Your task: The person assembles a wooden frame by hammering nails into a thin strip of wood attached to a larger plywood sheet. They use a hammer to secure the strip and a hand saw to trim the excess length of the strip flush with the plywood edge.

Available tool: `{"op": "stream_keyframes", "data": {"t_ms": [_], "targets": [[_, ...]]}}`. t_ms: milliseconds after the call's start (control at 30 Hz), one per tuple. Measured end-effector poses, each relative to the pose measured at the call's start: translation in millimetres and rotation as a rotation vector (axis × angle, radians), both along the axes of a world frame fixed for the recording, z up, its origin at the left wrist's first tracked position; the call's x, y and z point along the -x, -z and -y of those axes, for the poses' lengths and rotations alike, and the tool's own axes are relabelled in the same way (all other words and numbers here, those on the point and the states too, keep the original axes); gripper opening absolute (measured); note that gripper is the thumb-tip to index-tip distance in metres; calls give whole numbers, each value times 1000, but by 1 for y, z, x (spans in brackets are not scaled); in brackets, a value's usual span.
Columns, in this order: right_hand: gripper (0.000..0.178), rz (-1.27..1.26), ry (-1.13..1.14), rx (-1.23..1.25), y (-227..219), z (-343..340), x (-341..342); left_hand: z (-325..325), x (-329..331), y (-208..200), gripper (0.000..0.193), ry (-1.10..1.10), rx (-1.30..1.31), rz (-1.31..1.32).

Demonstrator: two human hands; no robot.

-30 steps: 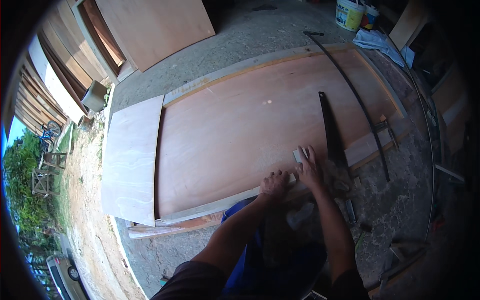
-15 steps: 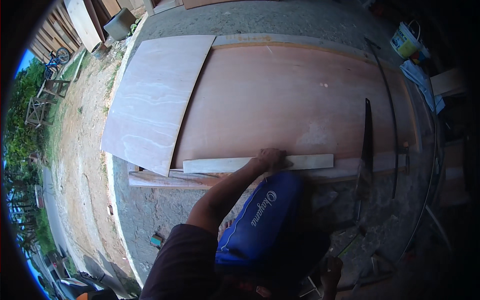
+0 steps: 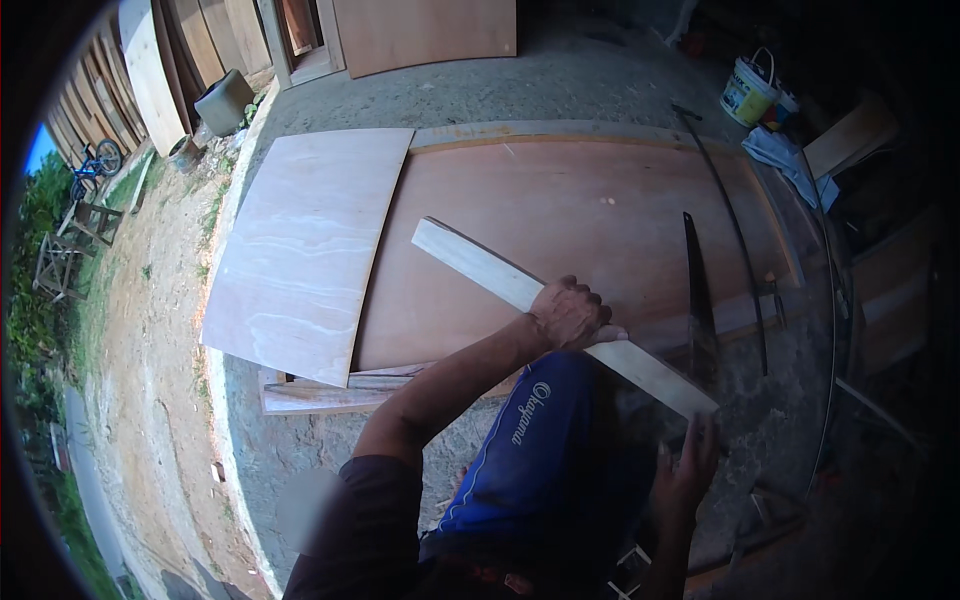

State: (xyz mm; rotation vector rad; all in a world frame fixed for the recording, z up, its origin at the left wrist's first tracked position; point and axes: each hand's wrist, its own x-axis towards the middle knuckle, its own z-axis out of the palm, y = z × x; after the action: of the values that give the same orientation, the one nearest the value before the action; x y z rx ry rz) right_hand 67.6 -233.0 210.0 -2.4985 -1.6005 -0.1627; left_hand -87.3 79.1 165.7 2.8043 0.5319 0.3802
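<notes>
Strip [image 3: 490, 269] (pale, flat, straight) slants across near edge of panel [image 3: 560, 210]; left hand [image 3: 570, 312] clasps its middle, right hand [image 3: 688, 462] at one end, can't tell grip.

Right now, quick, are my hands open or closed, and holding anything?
Left hand: closed around the pale wooden strip.
Right hand: open, at the strip's lower right end; whether it touches cannot be told.

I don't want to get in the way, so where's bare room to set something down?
The large panel is bare between the pale plywood sheet and the saw, beyond the wooden strip in the left hand. So is the concrete floor between the panel and the brown board beyond it. The panel's right side is crowded with the saw and a black strip.
</notes>
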Motion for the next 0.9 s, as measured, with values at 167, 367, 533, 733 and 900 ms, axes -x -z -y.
{"op": "stream_keyframes", "data": {"t_ms": [167,367,533,733,900], "targets": [[79,-326,-117,291,-28,-82,14,9,12,-49,60,172,-176,-189],[65,-802,-286,209,55,-149,26,-22,95,0,36,-503,-112,617],[55,-994,-338,45,145,-232,64,-8,204,169,29,-986,253,250],[51,-1025,-258,-16,195,-293,146,26,221,216,42,-1028,420,15],[60,-1016,-230,-37,226,-315,193,20,228,215,47,-1014,578,-22]]}}
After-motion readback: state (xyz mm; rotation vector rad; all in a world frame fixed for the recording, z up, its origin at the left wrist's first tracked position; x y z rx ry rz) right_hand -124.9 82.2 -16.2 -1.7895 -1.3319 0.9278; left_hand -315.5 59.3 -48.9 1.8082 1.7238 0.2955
